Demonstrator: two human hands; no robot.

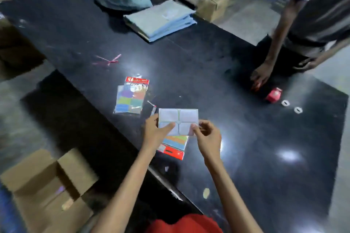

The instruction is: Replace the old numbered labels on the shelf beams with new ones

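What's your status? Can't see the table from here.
Both hands, left and right, hold the white label sheet above the black table. Second person's hand well clear.

Black glossy table (246,138) | stack of pale blue folded sheets (161,20) at far side | pink string scraps (108,60) | small red box (273,95) beside two white rings (285,103) | open cardboard box (49,185) on floor, left | second person (312,15) standing at right

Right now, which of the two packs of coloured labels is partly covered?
The nearer pack, half hidden beneath the white label sheet held in both hands. The farther pack lies fully uncovered on the black table.
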